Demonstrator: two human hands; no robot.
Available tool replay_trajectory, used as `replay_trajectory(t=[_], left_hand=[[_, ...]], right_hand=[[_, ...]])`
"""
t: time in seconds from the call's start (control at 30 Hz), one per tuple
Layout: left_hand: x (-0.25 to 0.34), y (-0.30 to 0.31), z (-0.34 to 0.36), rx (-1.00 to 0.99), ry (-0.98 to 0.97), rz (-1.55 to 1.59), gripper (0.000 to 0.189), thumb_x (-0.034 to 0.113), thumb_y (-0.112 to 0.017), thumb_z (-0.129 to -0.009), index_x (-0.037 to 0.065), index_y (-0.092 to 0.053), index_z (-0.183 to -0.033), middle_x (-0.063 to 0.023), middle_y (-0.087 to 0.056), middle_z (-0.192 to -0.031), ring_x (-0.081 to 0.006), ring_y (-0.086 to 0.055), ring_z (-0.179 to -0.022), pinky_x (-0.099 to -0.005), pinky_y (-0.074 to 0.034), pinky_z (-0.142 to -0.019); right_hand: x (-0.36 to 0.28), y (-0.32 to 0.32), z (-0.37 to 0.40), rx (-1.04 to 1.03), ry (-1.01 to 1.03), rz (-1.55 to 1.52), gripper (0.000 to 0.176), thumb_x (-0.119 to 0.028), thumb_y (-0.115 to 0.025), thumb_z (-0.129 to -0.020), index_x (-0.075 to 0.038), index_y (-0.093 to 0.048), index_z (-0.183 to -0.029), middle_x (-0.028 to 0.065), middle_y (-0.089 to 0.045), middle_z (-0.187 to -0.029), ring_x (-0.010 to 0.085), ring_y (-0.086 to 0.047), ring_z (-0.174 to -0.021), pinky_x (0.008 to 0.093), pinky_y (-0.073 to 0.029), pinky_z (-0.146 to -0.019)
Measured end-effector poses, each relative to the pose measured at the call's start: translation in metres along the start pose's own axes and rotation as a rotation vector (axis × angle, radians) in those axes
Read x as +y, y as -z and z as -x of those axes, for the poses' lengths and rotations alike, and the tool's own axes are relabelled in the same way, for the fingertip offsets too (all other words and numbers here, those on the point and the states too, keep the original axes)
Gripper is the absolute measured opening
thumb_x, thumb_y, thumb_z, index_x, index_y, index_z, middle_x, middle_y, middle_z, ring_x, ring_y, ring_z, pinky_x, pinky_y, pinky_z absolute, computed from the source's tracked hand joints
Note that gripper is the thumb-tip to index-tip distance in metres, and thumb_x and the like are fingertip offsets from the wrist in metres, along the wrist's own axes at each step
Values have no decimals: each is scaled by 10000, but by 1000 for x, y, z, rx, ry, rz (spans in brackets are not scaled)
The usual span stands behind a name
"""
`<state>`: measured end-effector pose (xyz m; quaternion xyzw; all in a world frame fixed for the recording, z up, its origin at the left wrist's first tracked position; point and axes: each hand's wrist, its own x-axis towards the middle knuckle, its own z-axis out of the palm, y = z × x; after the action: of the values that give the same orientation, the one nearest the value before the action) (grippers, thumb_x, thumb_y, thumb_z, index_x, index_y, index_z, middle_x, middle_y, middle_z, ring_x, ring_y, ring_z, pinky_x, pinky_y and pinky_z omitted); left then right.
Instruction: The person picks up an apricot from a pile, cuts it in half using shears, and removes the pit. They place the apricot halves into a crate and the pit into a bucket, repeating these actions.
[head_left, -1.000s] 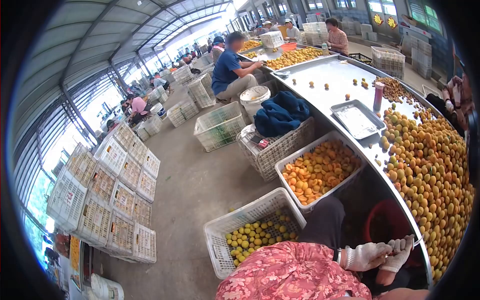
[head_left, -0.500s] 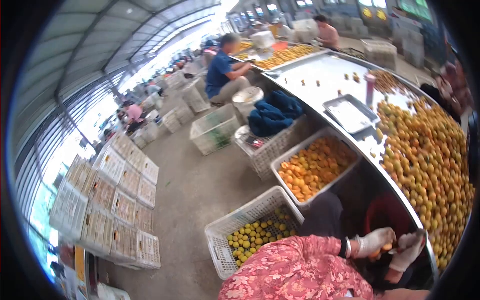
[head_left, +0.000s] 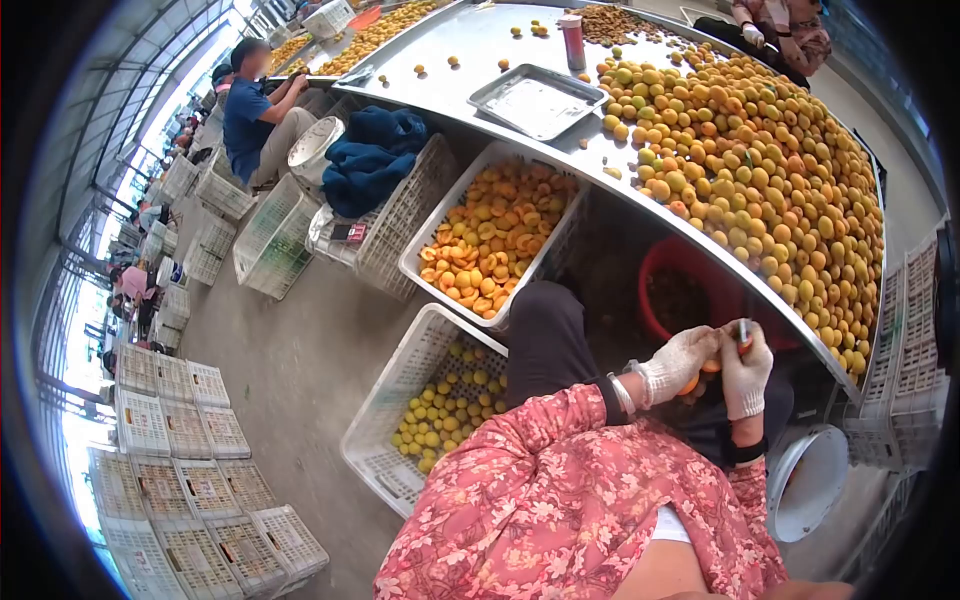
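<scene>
My left hand (head_left: pixel 682 366), in a whitish knit glove, is closed around an apricot (head_left: pixel 689 385); another bit of orange fruit shows by its fingertips. Touching its fingertips is my right hand (head_left: pixel 746 377), also gloved, with the fingers closed on a small metal-tipped tool (head_left: pixel 743 330). The tool's exact kind is hard to make out. Both hands are over my lap, in front of a red bucket (head_left: pixel 655 318) with dark contents. Beyond the hands, a big heap of whole apricots (head_left: pixel 740 170) covers the near end of the metal table (head_left: pixel 445 75).
A crate of apricot halves (head_left: pixel 490 235) and a crate of greenish-yellow fruit (head_left: pixel 375 430) stand to my left. A white bucket (head_left: pixel 808 485) is at right. On the table are a metal tray (head_left: pixel 540 103) and a red cup (head_left: pixel 573 45). A co-worker (head_left: pixel 255 120) sits farther off.
My view has turned toward the right and down, so both hands, the red bucket and the white bucket now show more fully. The hands stay together at the fruit.
</scene>
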<state>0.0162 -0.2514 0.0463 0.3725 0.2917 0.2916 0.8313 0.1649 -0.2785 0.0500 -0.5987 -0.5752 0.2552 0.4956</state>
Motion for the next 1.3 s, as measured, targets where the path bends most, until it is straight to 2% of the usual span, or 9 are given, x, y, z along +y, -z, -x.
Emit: replay_trajectory(t=[0.37,0.53,0.6,0.67,0.77,0.8,0.9,1.0,1.3], left_hand=[[106,162,56,640,-456,275,278,284,-569,-945,73,-527,-1120,-89,-600,-895,-192,-609,-690,-307,-524,-617],[96,325,88,793,-518,455,572,322,-482,-965,159,-268,-1470,-160,-237,-1539,-372,-288,-1389,-617,-332,-1065],[105,322,81,1002,-438,437,686,447,-384,-982,220,-82,-1554,-129,-71,-1600,-395,-216,-1428,-609,-253,-1106],[117,324,62,906,-467,461,651,422,-452,-977,106,-232,-1502,-162,-212,-1548,-362,-299,-1384,-553,-336,-1064],[161,279,10,884,-474,338,457,344,-540,-964,57,-479,-1315,-136,-574,-1217,-277,-569,-1058,-401,-489,-863],[176,246,-5,789,-564,280,299,199,-616,-914,-12,-573,-1122,-110,-610,-923,-205,-589,-773,-321,-505,-675],[193,176,-58,635,-519,-126,255,138,-620,-890,-19,-601,-1090,-77,-624,-803,-160,-586,-623,-266,-483,-580],[165,182,-134,581,-487,-706,229,171,-665,-864,13,-659,-1029,-41,-644,-825,-96,-582,-675,-245,-477,-629],[181,157,-256,627,-77,-1552,630,516,-619,-841,63,-576,-1277,-220,-619,-1230,-354,-586,-1156,-411,-440,-996]], right_hand=[[-6,-18,-19,78,-498,-356,242,-65,-657,-888,-50,-580,-1117,-41,-555,-744,18,-411,-468,186,-315,-423],[-11,-18,-8,79,-489,-374,87,-73,-656,-880,-61,-607,-951,-34,-554,-673,29,-445,-451,203,-340,-407],[-14,-11,-8,93,-509,-429,64,-133,-629,-907,-78,-597,-908,-34,-479,-555,70,-426,-390,228,-336,-380],[-14,2,-11,143,-538,-718,99,-173,-609,-925,-78,-595,-900,-39,-430,-531,84,-390,-373,246,-316,-376],[-16,24,-17,165,-488,-1201,397,-481,-516,-967,-92,-592,-941,-32,-365,-550,110,-363,-409,301,-324,-426],[-22,25,-18,181,-537,-1235,429,-522,-500,-959,-103,-589,-960,-29,-381,-564,117,-380,-429,309,-327,-435],[-30,15,-6,120,-765,-1148,494,-611,-455,-941,-137,-575,-1015,-23,-420,-600,129,-405,-460,336,-340,-460],[-6,7,12,46,-853,-1151,492,-590,-468,-951,-113,-530,-1053,-3,-417,-571,134,-402,-425,333,-380,-434],[43,31,-4,180,-804,-549,155,-212,-549,-973,-88,-554,-881,-36,-445,-527,56,-381,-374,233,-300,-345]])
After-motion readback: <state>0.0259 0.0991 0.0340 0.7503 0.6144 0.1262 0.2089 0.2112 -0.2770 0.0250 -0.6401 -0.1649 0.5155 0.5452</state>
